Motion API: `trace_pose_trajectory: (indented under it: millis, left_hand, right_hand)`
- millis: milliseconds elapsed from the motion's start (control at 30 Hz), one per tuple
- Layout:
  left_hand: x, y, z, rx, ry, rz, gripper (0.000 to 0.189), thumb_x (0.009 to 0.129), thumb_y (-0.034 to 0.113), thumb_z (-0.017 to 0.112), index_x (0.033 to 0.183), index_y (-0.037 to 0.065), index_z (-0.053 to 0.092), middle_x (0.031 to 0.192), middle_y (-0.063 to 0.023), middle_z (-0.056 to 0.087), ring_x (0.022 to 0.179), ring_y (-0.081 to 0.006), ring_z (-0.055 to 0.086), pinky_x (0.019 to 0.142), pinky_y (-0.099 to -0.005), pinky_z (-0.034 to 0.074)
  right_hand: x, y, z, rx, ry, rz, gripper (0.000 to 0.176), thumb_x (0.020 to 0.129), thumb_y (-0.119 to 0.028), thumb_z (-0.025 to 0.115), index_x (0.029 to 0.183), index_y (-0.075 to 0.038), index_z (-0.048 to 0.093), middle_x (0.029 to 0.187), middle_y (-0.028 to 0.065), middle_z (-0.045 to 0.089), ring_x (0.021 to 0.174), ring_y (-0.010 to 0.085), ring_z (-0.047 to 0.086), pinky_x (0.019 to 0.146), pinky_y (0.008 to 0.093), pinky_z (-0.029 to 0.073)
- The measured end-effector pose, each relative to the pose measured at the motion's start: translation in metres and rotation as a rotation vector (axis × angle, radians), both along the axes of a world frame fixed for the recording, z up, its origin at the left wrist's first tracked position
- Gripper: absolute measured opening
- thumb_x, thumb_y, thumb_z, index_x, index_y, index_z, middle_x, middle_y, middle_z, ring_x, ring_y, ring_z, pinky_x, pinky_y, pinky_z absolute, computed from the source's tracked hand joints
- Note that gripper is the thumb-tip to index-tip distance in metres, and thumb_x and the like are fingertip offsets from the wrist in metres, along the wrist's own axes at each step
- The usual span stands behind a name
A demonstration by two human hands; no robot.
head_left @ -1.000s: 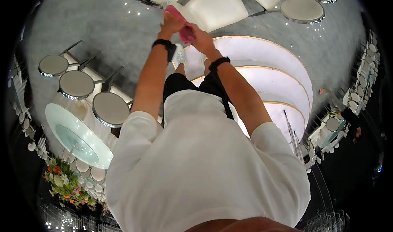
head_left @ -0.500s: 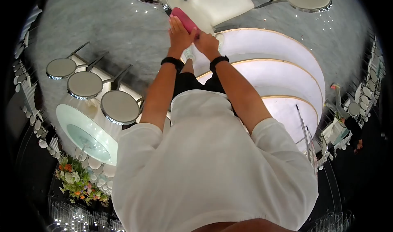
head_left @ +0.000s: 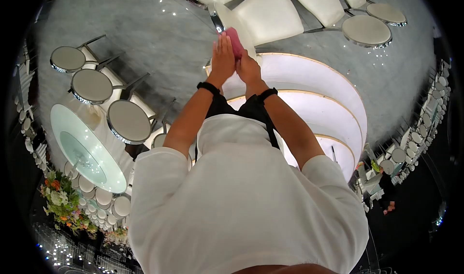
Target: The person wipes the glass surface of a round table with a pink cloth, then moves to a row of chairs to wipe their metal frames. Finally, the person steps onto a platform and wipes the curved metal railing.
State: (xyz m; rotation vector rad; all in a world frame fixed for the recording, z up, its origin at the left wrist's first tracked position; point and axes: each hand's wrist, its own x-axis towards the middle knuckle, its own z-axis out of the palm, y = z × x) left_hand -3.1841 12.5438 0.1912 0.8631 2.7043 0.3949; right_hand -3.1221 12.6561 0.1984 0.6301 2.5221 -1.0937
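A folded pink cloth point(head_left: 235, 41) lies between my hands, right at the white chair point(head_left: 244, 29) with a chrome band point(head_left: 216, 18). My left hand point(head_left: 222, 60) rests flat along the cloth's left side, fingers stretched out and pointing ahead. At the cloth's near end, my right hand point(head_left: 249, 70) is closed around it, its fingers bent. Both arms reach forward, with a black band on each wrist.
White tiered steps with gold edges point(head_left: 314, 71) curve on my right. Round-backed chairs point(head_left: 92, 86) and a glass-like round table point(head_left: 87, 148) stand at left. Flowers point(head_left: 60, 199) are at lower left. More white chairs point(head_left: 268, 14) line the front.
My hands and the pink cloth have come nearer to my body and slightly right, and the cloth is angled more upright in view. The surroundings have shifted as my head moved.
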Motion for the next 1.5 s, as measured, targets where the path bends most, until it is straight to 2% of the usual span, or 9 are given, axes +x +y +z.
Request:
trace_pose_trajectory:
  millis: [200, 500, 600, 667, 967, 1200, 1300, 1367, 1500]
  left_hand:
    - [-0.059, -0.004, -0.034, -0.100, 0.144, 0.007, 0.086, 0.086, 0.023, 0.063, 0.150, -0.012, 0.017, 0.159, -0.0285, 0.018, 0.147, -0.0407, 0.026, 0.117, -0.0559, 0.025]
    - [-0.079, 0.001, -0.025, -0.326, 0.173, -0.085, 0.093, 0.085, 0.027, 0.067, 0.151, -0.012, 0.015, 0.155, -0.0290, 0.030, 0.138, -0.0405, 0.042, 0.105, -0.0562, 0.039]
    - [-0.067, 0.022, 0.014, -0.517, -0.400, 0.107, 0.099, 0.084, 0.032, 0.067, 0.150, -0.014, 0.009, 0.138, -0.0288, 0.052, 0.118, -0.0399, 0.061, 0.091, -0.0515, 0.049]
    - [-0.058, 0.022, 0.010, -0.338, -0.444, 0.090, 0.092, 0.084, 0.030, 0.067, 0.146, -0.015, 0.016, 0.110, -0.0269, 0.068, 0.096, -0.0445, 0.068, 0.083, -0.0476, 0.055]
    - [-0.028, 0.023, 0.006, 0.048, -0.388, 0.381, 0.044, 0.089, 0.026, 0.056, 0.120, 0.003, 0.035, 0.093, -0.0297, 0.068, 0.084, -0.0507, 0.066, 0.077, -0.0566, 0.052]
    - [-0.011, 0.019, 0.009, 0.176, -0.495, 0.423, 0.044, 0.089, 0.028, 0.057, 0.122, 0.004, 0.039, 0.092, -0.0288, 0.068, 0.083, -0.0490, 0.066, 0.075, -0.0562, 0.052]
    - [-0.009, 0.015, 0.003, 0.232, -0.508, 0.370, 0.043, 0.087, 0.027, 0.063, 0.118, 0.005, 0.043, 0.094, -0.0282, 0.067, 0.086, -0.0479, 0.065, 0.076, -0.0548, 0.051]
    - [0.003, 0.005, -0.006, 0.221, -0.521, 0.328, 0.040, 0.085, 0.026, 0.067, 0.114, 0.005, 0.047, 0.096, -0.0269, 0.066, 0.088, -0.0465, 0.065, 0.076, -0.0531, 0.051]
    - [0.027, 0.003, -0.029, 0.442, -0.290, 0.190, 0.032, 0.075, 0.012, 0.078, 0.097, 0.003, 0.056, 0.088, -0.0174, 0.058, 0.083, -0.0381, 0.059, 0.070, -0.0460, 0.049]
  right_hand:
    - [-0.045, -0.012, 0.012, 0.452, 0.202, 0.186, 0.034, 0.085, -0.018, 0.063, 0.117, -0.012, 0.052, 0.101, 0.0104, 0.061, 0.097, 0.0331, 0.061, 0.075, 0.0541, 0.052]
    - [-0.062, -0.028, 0.012, 0.390, 0.043, 0.016, 0.030, 0.081, -0.022, 0.070, 0.106, -0.012, 0.056, 0.106, 0.0105, 0.056, 0.098, 0.0310, 0.061, 0.072, 0.0502, 0.054]
    - [-0.043, -0.024, 0.012, 0.367, 0.010, -0.035, 0.026, 0.081, -0.023, 0.069, 0.102, -0.012, 0.058, 0.101, 0.0111, 0.058, 0.093, 0.0323, 0.063, 0.072, 0.0504, 0.054]
    - [-0.034, -0.020, 0.004, 0.330, 0.020, -0.063, 0.024, 0.082, -0.025, 0.067, 0.101, -0.012, 0.059, 0.098, 0.0114, 0.059, 0.091, 0.0332, 0.064, 0.072, 0.0509, 0.054]
    - [-0.010, -0.001, -0.001, 0.055, -0.464, -0.209, 0.068, 0.098, -0.063, 0.040, 0.103, -0.003, 0.072, 0.105, 0.0262, 0.070, 0.105, 0.0393, 0.067, 0.086, 0.0508, 0.053]
    - [0.023, -0.008, -0.088, -0.553, -0.290, -0.391, 0.066, 0.102, -0.055, 0.040, 0.094, 0.003, 0.072, 0.090, 0.0192, 0.073, 0.085, 0.0266, 0.072, 0.072, 0.0439, 0.057]
    - [0.042, -0.005, -0.125, -0.514, -0.144, -0.405, 0.067, 0.102, -0.055, 0.034, 0.101, 0.000, 0.073, 0.097, 0.0275, 0.070, 0.106, 0.0418, 0.065, 0.094, 0.0476, 0.049]
    - [0.058, 0.000, -0.138, -0.433, -0.160, -0.294, 0.062, 0.103, -0.050, 0.041, 0.106, 0.005, 0.070, 0.093, 0.0165, 0.072, 0.089, 0.0202, 0.068, 0.072, 0.0331, 0.057]
    - [0.074, 0.012, -0.135, -0.662, -0.210, -0.370, 0.050, 0.104, -0.039, 0.045, 0.110, 0.004, 0.069, 0.103, 0.0136, 0.072, 0.093, 0.0220, 0.069, 0.074, 0.0334, 0.056]
